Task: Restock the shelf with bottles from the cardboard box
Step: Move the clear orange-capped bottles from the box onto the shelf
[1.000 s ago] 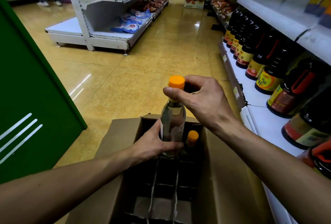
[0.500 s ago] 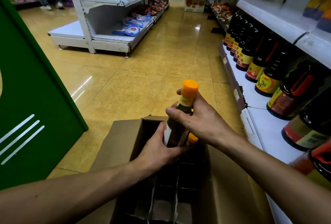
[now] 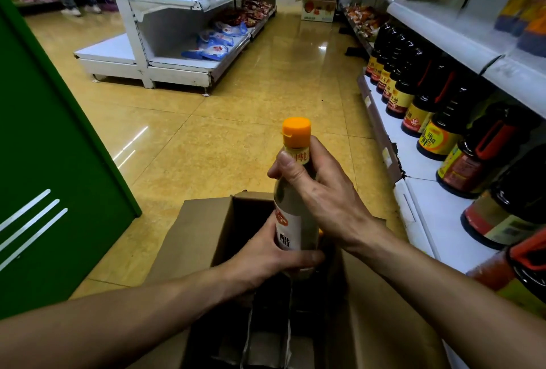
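At lower centre, above the cardboard box [image 3: 201,229], the right hand [image 3: 322,200] is gripping the neck of the bottle [image 3: 288,227] and the left hand [image 3: 266,253] is clasping its base, so swinging it upright with both holds to the shelf [image 3: 437,212] at right is looking wisest.

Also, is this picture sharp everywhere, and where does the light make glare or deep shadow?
Head view: the bottle is sharp; the goods at upper right are blurred; glare streaks lie on the floor tiles; the inside of the cardboard box is very dark.
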Demonstrator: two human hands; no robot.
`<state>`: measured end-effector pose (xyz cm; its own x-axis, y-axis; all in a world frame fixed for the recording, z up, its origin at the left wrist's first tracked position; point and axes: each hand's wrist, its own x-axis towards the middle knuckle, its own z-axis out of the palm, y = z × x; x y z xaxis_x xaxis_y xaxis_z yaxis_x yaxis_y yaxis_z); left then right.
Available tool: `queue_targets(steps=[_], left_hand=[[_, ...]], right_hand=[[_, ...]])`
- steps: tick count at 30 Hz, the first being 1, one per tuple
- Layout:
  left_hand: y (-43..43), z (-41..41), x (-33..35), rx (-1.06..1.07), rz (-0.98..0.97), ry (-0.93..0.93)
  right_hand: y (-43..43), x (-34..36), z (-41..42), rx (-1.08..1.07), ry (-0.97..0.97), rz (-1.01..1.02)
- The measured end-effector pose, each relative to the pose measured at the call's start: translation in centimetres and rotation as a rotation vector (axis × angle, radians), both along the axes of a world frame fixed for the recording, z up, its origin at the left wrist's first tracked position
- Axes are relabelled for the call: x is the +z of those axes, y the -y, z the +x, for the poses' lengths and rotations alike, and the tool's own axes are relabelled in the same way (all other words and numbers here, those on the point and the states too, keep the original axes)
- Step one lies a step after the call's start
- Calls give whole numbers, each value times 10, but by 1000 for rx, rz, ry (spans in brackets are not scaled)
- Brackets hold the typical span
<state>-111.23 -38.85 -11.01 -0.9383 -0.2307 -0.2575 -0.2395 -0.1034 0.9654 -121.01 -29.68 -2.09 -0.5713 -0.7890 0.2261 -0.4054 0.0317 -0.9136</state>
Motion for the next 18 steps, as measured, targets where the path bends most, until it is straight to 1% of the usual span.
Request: queue_targets(steps=[4, 6, 8, 11, 14, 18], left_hand=[[18, 3, 7, -219, 79, 27], [17, 3, 8, -218, 95, 16], [9, 2, 10, -112, 53, -9], [-9, 1, 10, 98, -8, -56], [-21, -1, 9, 263, -4, -95], [-21, -1, 16, 392, -38, -125]], right_hand=[[-4, 8, -7, 114, 111, -79], [-5, 12, -11, 158, 175, -114], [-4, 15, -15, 148, 193, -126], [3, 14, -17, 28, 87, -59], [7, 6, -12, -71, 15, 19], [3, -8, -1, -105, 6, 31]])
